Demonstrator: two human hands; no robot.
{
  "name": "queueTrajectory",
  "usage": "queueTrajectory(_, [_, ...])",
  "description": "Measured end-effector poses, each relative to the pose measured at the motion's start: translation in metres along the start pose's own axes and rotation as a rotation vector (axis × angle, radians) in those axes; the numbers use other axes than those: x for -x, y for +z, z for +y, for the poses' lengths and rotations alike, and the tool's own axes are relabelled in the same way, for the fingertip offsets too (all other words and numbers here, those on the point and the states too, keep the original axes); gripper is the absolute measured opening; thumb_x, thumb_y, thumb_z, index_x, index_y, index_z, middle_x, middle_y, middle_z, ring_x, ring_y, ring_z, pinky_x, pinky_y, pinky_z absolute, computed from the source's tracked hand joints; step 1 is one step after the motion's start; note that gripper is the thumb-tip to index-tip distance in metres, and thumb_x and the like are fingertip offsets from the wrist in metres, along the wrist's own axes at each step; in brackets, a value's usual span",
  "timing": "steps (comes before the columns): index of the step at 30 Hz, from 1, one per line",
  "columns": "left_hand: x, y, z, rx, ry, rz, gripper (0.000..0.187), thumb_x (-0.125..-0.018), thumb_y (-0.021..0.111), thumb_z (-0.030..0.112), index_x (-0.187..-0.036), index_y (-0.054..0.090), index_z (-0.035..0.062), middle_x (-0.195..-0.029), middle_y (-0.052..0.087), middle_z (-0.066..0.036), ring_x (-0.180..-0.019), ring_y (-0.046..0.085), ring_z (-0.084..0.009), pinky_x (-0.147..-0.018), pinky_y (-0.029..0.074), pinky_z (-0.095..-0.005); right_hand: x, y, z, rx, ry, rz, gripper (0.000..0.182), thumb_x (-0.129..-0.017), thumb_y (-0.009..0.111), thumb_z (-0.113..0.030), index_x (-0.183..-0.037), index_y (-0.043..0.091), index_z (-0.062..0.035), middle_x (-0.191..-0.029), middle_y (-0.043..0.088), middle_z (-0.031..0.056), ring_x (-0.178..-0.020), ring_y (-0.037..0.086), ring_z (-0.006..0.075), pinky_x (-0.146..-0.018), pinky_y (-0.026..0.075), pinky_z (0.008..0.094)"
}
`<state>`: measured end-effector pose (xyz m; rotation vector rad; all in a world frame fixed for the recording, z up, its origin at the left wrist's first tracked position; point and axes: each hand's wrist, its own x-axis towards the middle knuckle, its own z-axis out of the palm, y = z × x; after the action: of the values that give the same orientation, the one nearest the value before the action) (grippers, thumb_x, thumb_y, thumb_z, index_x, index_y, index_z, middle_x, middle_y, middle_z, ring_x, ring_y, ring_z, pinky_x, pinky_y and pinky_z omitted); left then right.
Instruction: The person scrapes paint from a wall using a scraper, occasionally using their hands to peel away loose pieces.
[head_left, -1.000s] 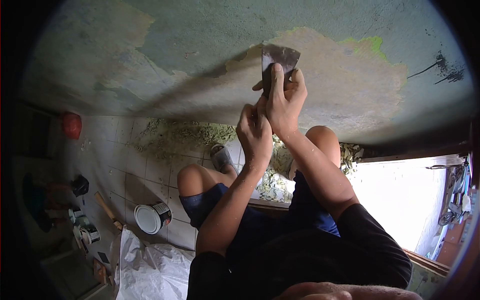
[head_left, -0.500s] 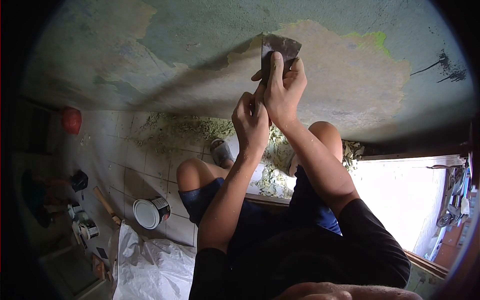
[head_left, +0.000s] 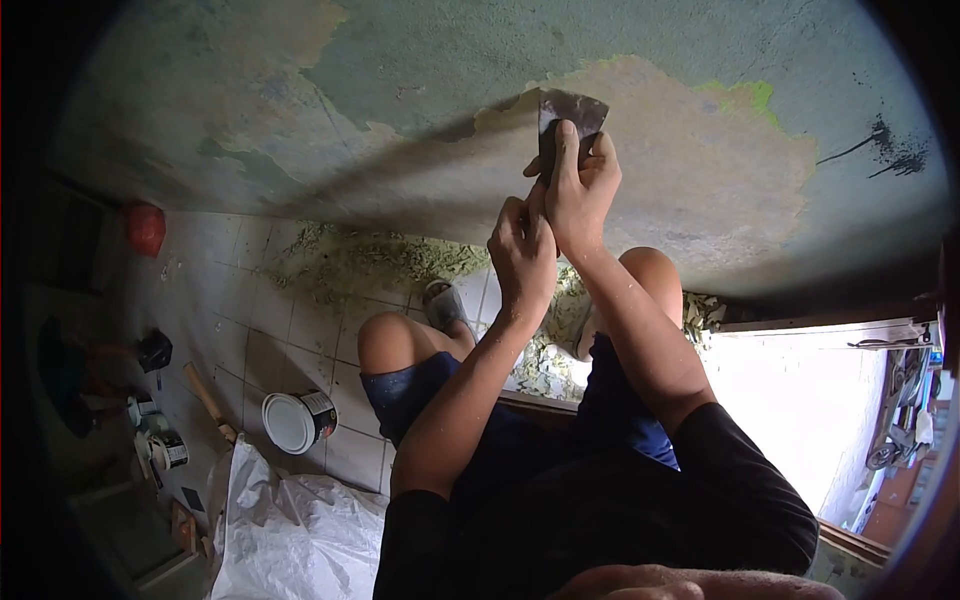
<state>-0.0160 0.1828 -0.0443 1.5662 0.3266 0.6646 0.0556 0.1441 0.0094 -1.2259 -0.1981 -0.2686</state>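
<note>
A dark, wide-bladed scraper [head_left: 572, 108] is held up against the green wall [head_left: 440, 60], its blade at the upper edge of a bare, peeled patch [head_left: 690, 150]. My right hand [head_left: 582, 195] grips it near the blade, the thumb lying along its face. Just below and to the left, my left hand [head_left: 525, 245] is closed round the lower part of the scraper, which its fingers mostly hide.
Paint flakes [head_left: 370, 265] litter the tiled floor below the wall. A lidded bucket [head_left: 290, 423], a white plastic sheet [head_left: 300, 530] and a red object [head_left: 145, 229] lie left. Another person [head_left: 70, 375] is at the dim far left; a bright opening [head_left: 780, 400] is right.
Both hands and the scraper have shifted slightly down and to the right along the wall. The grip looks the same.
</note>
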Motion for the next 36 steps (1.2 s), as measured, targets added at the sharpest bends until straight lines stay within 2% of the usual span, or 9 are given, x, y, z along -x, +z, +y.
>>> queueTrajectory(11, [-0.015, -0.004, -0.001, 0.054, -0.06, -0.057, 0.036, -0.109, 0.054, 0.027, -0.083, 0.049, 0.003, -0.064, 0.048, 0.0, -0.052, 0.045, -0.0069, -0.045, 0.035, -0.028, -0.006, 0.011, -0.002, -0.063, -0.036, 0.024, 0.027, -0.108, 0.061, -0.023, -0.094, 0.056, 0.0, -0.074, 0.067, 0.0086, -0.061, 0.067, 0.0152, -0.054, 0.051, 0.0285])
queueTrajectory(14, [-0.048, -0.002, 0.033, 0.056, 0.152, -0.04, 0.032, -0.107, 0.055, 0.022, -0.083, 0.049, 0.0019, -0.064, 0.049, 0.0, -0.053, 0.045, -0.0066, -0.048, 0.034, -0.0277, -0.031, 0.028, -0.03, -0.097, -0.183, -0.029, 0.022, -0.109, 0.058, -0.019, -0.1, 0.055, 0.001, -0.077, 0.066, 0.0072, -0.06, 0.063, 0.0109, -0.052, 0.048, 0.0265])
queueTrajectory(18, [-0.05, 0.01, 0.043, 0.054, 0.193, 0.042, 0.034, -0.107, 0.056, 0.022, -0.082, 0.048, -0.0004, -0.068, 0.05, -0.004, -0.063, 0.048, -0.0105, -0.057, 0.04, -0.031, -0.038, 0.031, -0.034, -0.055, -0.226, 0.007, 0.03, -0.109, 0.06, -0.024, -0.094, 0.058, 0.0014, -0.073, 0.067, 0.0089, -0.06, 0.066, 0.0139, -0.054, 0.051, 0.0272])
queueTrajectory(20, [-0.028, 0.013, 0.015, 0.021, 0.076, 0.042, 0.036, -0.108, 0.054, 0.025, -0.083, 0.048, -0.0012, -0.069, 0.049, -0.006, -0.064, 0.047, -0.0131, -0.06, 0.041, -0.0323, -0.026, 0.013, -0.015, -0.019, -0.193, -0.001, 0.029, -0.108, 0.06, -0.024, -0.094, 0.059, 0.0012, -0.075, 0.068, 0.0086, -0.061, 0.066, 0.0133, -0.055, 0.05, 0.027])
queueTrajectory(23, [0.003, 0.024, 0.006, 0.009, 0.038, 0.094, 0.035, -0.109, 0.051, 0.027, -0.085, 0.048, 0.0009, -0.07, 0.049, -0.004, -0.064, 0.047, -0.0115, -0.058, 0.041, -0.0313, -0.01, -0.009, -0.006, -0.005, 0.067, -0.101, 0.023, -0.108, 0.061, -0.019, -0.1, 0.059, 0.0024, -0.079, 0.068, 0.0058, -0.063, 0.063, 0.0098, -0.055, 0.048, 0.0261])
queueTrajectory(25, [0.011, 0.027, 0.003, 0.13, -0.157, 0.02, 0.032, -0.11, 0.049, 0.028, -0.09, 0.047, 0.0039, -0.072, 0.05, -0.002, -0.062, 0.049, -0.0082, -0.052, 0.039, -0.0277, -0.009, -0.014, -0.009, 0.021, 0.079, -0.104, 0.023, -0.108, 0.061, -0.019, -0.1, 0.059, 0.0026, -0.079, 0.067, 0.0059, -0.063, 0.063, 0.0098, -0.055, 0.048, 0.0262])
queueTrajectory(28, [0.014, 0.021, 0.005, 0.161, -0.237, -0.033, 0.026, -0.109, 0.05, 0.027, -0.092, 0.047, 0.0068, -0.074, 0.052, -0.001, -0.058, 0.049, -0.0049, -0.046, 0.037, -0.0237, -0.007, -0.014, -0.01, 0.033, 0.091, -0.11, 0.023, -0.108, 0.06, -0.019, -0.1, 0.059, 0.0027, -0.079, 0.067, 0.006, -0.063, 0.063, 0.0098, -0.055, 0.048, 0.0263])
queueTrajectory(32, [0.01, 0.016, 0.009, 0.259, -0.274, -0.014, 0.023, -0.108, 0.051, 0.024, -0.092, 0.047, 0.008, -0.073, 0.051, 0.0, -0.054, 0.047, -0.0044, -0.043, 0.037, -0.0223, -0.005, -0.008, -0.009, 0.02, 0.069, -0.082, 0.028, -0.108, 0.061, -0.025, -0.1, 0.061, 0.0015, -0.079, 0.069, 0.0072, -0.063, 0.067, 0.0132, -0.055, 0.049, 0.027])
queueTrajectory(36, [0.003, 0.011, -0.003, 0.212, -0.169, 0.016, 0.026, -0.107, 0.054, 0.027, -0.091, 0.047, 0.0082, -0.072, 0.051, 0.001, -0.055, 0.048, -0.0042, -0.043, 0.036, -0.0226, -0.005, 0.0, -0.011, 0.037, 0.046, -0.071, 0.028, -0.108, 0.061, -0.025, -0.099, 0.061, 0.0017, -0.078, 0.068, 0.0074, -0.062, 0.067, 0.0133, -0.054, 0.049, 0.0266])
